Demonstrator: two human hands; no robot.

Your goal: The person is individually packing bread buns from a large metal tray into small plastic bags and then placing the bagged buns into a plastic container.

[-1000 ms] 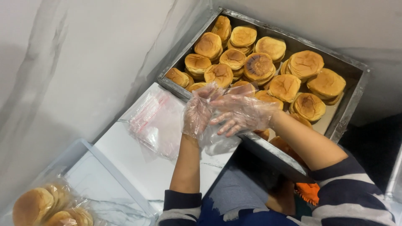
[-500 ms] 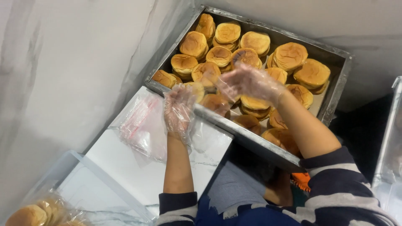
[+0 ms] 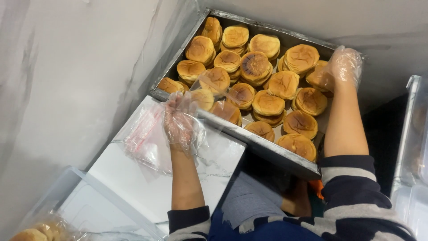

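A metal tray (image 3: pixel 267 145) holds several round golden buns (image 3: pixel 267 102), some stacked. My left hand (image 3: pixel 179 119), in a thin clear glove, grips a clear plastic bag (image 3: pixel 142 140) with red print, held at the tray's near-left edge above the white counter. My right hand (image 3: pixel 343 67), also gloved, reaches across to the tray's far right corner. Its fingers curl around a bun (image 3: pixel 317 78) there.
The tray rests on a white marbled counter (image 3: pixel 133 178) against a pale wall. A clear plastic bin (image 3: pixel 89 196) at the lower left has bagged buns (image 3: pixel 31 233) beside it. Another clear container (image 3: pixel 414 134) stands at the right edge.
My right hand has left the bag's opening and travelled over the buns to the tray's far right corner. The left hand keeps hold of the bag.
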